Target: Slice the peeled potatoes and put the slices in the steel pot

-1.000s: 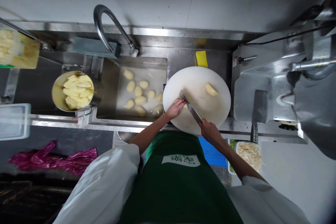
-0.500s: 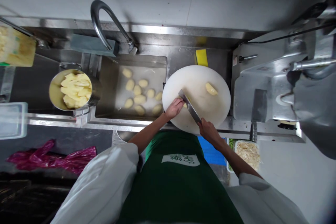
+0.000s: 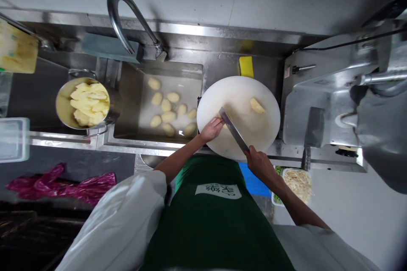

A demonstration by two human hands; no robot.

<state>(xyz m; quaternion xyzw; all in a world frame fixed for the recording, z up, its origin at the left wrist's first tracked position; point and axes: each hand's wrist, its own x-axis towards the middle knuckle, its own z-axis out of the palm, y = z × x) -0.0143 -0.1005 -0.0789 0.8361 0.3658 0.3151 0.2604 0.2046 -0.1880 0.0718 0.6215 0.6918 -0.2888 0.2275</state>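
A round white cutting board (image 3: 254, 131) lies on the steel counter in front of me. My left hand (image 3: 211, 129) is curled down on a peeled potato piece (image 3: 224, 125) near the board's left side. My right hand (image 3: 259, 161) grips the handle of a cleaver (image 3: 233, 128), whose blade slants across the board against that piece. Another cut potato piece (image 3: 257, 105) lies apart on the far right of the board.
Left of the board, a sink (image 3: 140, 101) holds several peeled potatoes (image 3: 168, 116) under a curved tap (image 3: 127, 21). A metal pot (image 3: 63, 112) of cut potato stands further left. A second cleaver (image 3: 313, 131) rests on a steel machine (image 3: 333, 101) at right. A yellow sponge (image 3: 245, 66) lies behind the board.
My right hand has drawn back a little toward me with the cleaver. The left hand stays on the potato piece. The view has shifted slightly.
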